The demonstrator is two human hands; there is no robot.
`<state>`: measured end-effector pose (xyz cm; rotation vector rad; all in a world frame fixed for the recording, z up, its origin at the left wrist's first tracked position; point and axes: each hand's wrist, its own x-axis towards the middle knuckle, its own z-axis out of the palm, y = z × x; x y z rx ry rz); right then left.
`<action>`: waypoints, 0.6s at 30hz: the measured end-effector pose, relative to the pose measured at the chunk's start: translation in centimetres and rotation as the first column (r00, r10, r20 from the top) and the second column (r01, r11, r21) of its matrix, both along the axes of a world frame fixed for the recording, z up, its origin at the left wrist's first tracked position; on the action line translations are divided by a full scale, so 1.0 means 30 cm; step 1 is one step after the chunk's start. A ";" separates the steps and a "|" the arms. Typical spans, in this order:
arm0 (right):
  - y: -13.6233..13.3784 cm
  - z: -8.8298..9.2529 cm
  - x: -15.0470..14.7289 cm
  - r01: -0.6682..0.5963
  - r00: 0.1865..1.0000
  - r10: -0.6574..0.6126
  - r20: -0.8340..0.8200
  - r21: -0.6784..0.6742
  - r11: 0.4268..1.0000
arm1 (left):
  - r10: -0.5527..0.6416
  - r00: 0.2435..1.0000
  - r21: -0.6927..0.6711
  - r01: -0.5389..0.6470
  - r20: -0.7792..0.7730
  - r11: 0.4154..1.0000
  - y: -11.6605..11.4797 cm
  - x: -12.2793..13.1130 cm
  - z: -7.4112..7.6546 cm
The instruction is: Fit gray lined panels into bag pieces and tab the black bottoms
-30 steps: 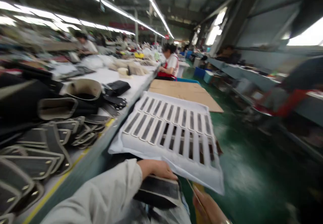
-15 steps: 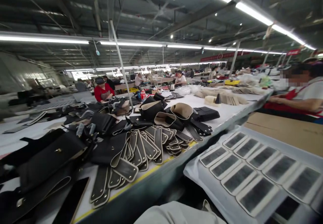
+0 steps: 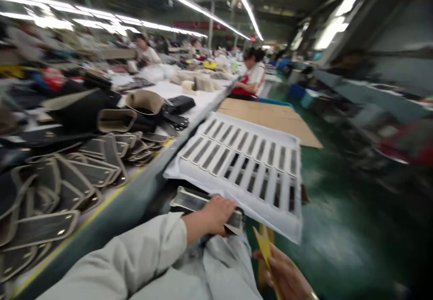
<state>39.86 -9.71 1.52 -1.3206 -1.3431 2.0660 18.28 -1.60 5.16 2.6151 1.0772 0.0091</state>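
Observation:
My left hand (image 3: 218,214) reaches across my lap and grips a stack of dark strips with pale edges (image 3: 189,199), its fingers bent over the far side. Lower right, my right hand (image 3: 286,273) is closed around a flat yellow strip with a notched, pointed end (image 3: 264,243); its exact kind is unclear. Just beyond both hands lies a white-covered board (image 3: 209,183) that bears rows of dark strips with pale borders (image 3: 221,160). Part of the yellow strip is hidden by my fingers.
To the left, a long white table with a yellow-taped edge (image 3: 111,200) carries heaped black strap pieces with brass studs (image 3: 67,182) and black bag bodies (image 3: 145,103). A brown cardboard sheet (image 3: 267,115) lies past the board. A person in a red apron (image 3: 250,79) sits beyond.
My view has swung right and down. Both my hands have come into sight, the left on the stack of strips, the right with the yellow strip.

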 end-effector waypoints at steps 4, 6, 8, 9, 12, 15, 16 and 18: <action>-0.138 -0.027 0.115 0.219 0.968 -0.232 -0.093 -0.135 0.966 | 0.019 0.999 0.104 -0.022 0.034 0.994 -0.008 0.003 -0.056; -0.128 -0.032 0.100 0.122 0.987 -0.135 -0.092 -0.133 0.984 | 0.017 1.000 0.151 -0.020 0.022 0.988 -0.029 0.004 -0.061; -0.106 -0.027 0.074 0.054 0.997 -0.059 -0.051 -0.087 0.995 | 0.025 1.000 0.189 -0.024 -0.004 0.982 -0.051 0.008 -0.058; -0.095 -0.022 0.061 0.035 0.999 -0.036 -0.015 -0.054 0.998 | 0.032 0.999 0.203 -0.028 -0.015 0.979 -0.058 0.011 -0.057; -0.060 -0.005 0.036 -0.010 0.995 0.003 0.095 0.064 0.998 | 0.041 0.999 0.231 -0.035 -0.023 0.972 -0.063 0.017 -0.061; -0.020 0.014 0.026 -0.072 0.987 0.054 0.151 0.121 0.990 | 0.035 0.999 0.233 -0.034 -0.002 0.972 -0.059 0.018 -0.070; -0.007 0.019 0.025 -0.091 0.985 0.071 0.156 0.120 0.989 | 0.034 0.999 0.229 -0.034 0.004 0.973 -0.057 0.017 -0.072; 0.014 0.030 0.025 -0.112 0.983 0.093 0.156 0.117 0.987 | 0.031 0.999 0.211 -0.033 0.013 0.977 -0.049 0.013 -0.074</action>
